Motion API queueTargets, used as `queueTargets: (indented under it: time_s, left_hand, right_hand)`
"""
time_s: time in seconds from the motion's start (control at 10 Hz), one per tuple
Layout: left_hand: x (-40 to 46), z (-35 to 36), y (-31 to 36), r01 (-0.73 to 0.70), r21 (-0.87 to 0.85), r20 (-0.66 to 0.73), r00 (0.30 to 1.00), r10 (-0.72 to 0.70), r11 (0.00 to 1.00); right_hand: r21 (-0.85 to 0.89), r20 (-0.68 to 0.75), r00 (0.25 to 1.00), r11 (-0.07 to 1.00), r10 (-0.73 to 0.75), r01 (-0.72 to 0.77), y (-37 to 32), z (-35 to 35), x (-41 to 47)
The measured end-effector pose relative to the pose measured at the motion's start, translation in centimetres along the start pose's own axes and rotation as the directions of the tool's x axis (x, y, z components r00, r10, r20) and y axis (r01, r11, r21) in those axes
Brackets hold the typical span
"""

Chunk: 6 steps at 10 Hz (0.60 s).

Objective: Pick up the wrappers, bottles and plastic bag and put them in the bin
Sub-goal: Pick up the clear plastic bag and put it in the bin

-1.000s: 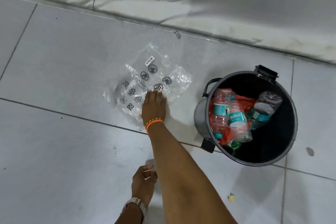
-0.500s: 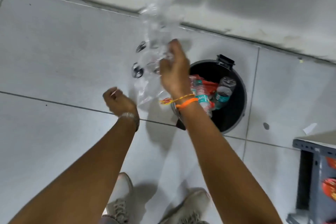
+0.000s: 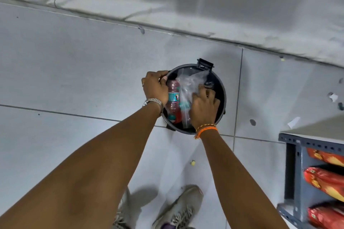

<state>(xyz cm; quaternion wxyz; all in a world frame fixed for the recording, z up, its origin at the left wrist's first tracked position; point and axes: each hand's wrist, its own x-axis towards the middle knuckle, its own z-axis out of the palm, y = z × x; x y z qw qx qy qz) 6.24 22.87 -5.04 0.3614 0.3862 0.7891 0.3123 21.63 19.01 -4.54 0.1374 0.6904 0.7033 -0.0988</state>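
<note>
With the left hand (image 3: 155, 87) curled over the bin (image 3: 222, 96) rim and the right hand (image 3: 203, 107) fingers pressing the plastic bag (image 3: 189, 84) onto the bottles (image 3: 174, 98) inside, the springy bag could pop out when released.

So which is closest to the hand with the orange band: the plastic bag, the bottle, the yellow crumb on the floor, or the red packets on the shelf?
From the right hand:
1. Plastic bag, in the bin, right under the fingers.
2. Bottle, in the bin, on its left side.
3. Yellow crumb, on the floor below the bin.
4. Red packets, on the shelf far right.
</note>
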Motion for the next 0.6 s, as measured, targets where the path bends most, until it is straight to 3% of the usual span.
queueTargets:
  time_s: [0.1, 0.3, 0.5, 0.6]
  left_hand:
    - [-0.1, 0.2, 0.0, -0.013, -0.035, 0.003, 1.0, 0.013, 0.999]
    - [-0.1, 0.4, 0.3, 0.007, -0.054, -0.036, 0.999, -0.009, 0.998]
    - [-0.7, -3.2, 2.3, 0.122, -0.033, -0.004, 0.993, -0.122, 0.992]
    - [-0.1, -6.2, 5.8, 0.058, -0.054, -0.034, 0.998, -0.06, 0.997]
  right_hand:
    - [-0.082, 0.238, 0.97, 0.994, -0.052, 0.073, -0.9, 1.3, 1.1]
    - [-0.26, 0.496, 0.863, 0.931, -0.097, 0.255, -2.1, 1.6, 3.5]
    - [-0.278, 0.466, 0.876, 0.92, -0.121, 0.275, -1.6, -2.3, 1.7]
    - [-0.089, 0.393, 0.908, 0.977, -0.143, 0.193, -0.5, -6.0, 0.3]
